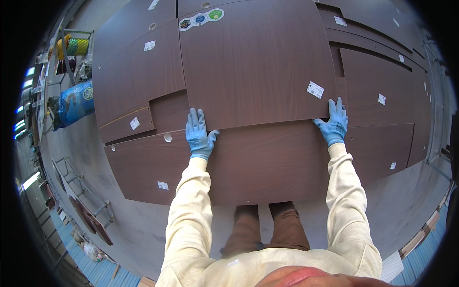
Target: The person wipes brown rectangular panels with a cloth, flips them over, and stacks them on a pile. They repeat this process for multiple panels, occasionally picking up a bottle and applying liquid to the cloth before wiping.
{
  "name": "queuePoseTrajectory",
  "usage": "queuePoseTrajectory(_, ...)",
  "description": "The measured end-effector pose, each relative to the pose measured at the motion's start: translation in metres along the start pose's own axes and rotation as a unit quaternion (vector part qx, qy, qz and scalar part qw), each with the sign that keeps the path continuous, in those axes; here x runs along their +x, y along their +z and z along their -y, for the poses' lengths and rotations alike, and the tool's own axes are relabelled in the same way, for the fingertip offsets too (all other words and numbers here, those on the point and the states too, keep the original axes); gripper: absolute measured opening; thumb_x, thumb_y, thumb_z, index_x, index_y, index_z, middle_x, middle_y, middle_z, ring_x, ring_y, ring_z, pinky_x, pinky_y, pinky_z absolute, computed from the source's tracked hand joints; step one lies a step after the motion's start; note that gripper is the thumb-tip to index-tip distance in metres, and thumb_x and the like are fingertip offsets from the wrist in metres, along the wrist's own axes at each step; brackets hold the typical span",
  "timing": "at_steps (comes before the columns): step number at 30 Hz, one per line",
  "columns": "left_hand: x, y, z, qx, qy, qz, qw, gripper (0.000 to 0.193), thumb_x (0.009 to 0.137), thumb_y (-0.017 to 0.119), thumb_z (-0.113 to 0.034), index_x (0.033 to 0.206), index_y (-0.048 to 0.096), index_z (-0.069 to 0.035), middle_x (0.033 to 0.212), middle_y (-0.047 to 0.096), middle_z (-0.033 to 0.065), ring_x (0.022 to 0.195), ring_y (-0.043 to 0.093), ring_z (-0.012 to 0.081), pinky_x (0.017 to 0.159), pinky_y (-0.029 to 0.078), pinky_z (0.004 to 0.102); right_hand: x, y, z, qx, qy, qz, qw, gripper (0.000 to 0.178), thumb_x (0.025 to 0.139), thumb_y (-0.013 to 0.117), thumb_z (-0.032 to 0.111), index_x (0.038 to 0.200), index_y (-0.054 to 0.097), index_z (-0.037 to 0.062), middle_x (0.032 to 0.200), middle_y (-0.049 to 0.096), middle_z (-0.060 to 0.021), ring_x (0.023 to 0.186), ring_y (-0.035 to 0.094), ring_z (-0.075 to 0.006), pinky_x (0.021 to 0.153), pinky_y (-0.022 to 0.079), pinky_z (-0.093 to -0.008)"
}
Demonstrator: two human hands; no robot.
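The large brown panel (258,67) lies atop other brown boards (267,162), overlapping the nearest. The blue-gloved left grip (199,136) and right grip (333,124) are at its near corners, outstretched rather than clenched, set wide probably to steady both sides evenly
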State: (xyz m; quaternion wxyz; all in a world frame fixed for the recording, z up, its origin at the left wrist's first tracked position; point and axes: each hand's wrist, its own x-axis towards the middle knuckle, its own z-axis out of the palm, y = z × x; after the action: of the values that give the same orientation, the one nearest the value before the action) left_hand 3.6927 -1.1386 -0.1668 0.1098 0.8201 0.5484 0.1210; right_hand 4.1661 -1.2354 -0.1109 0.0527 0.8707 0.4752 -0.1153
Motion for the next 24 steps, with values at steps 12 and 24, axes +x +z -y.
queuePoseTrajectory(12, -0.003, 0.010, 0.005, -0.004, 0.013, -0.032, 0.999, 0.101, 0.085, 0.071, -0.055, 0.164, 0.027, -0.010, 0.168, 0.026, 0.0221, 0.148, 0.036, 0.0440, 0.119, 0.033, 0.0524, 0.004, 0.014, -0.004, 0.005, -0.009, -0.017, 1.000, 0.102, 0.071, 0.087, 0.053, 0.156, 0.041, 0.0214, 0.171, 0.021, -0.0121, 0.153, 0.028, -0.0413, 0.122, 0.025, -0.0616)
queuePoseTrajectory(24, -0.005, 0.016, 0.004, -0.003, 0.015, -0.055, 0.998, 0.097, 0.088, 0.071, -0.053, 0.164, 0.028, -0.011, 0.168, 0.026, 0.0210, 0.149, 0.036, 0.0427, 0.120, 0.033, 0.0510, 0.006, 0.023, -0.007, 0.017, -0.007, -0.020, 1.000, 0.101, 0.071, 0.087, 0.052, 0.156, 0.041, 0.0215, 0.172, 0.020, -0.0102, 0.155, 0.025, -0.0402, 0.124, 0.023, -0.0603)
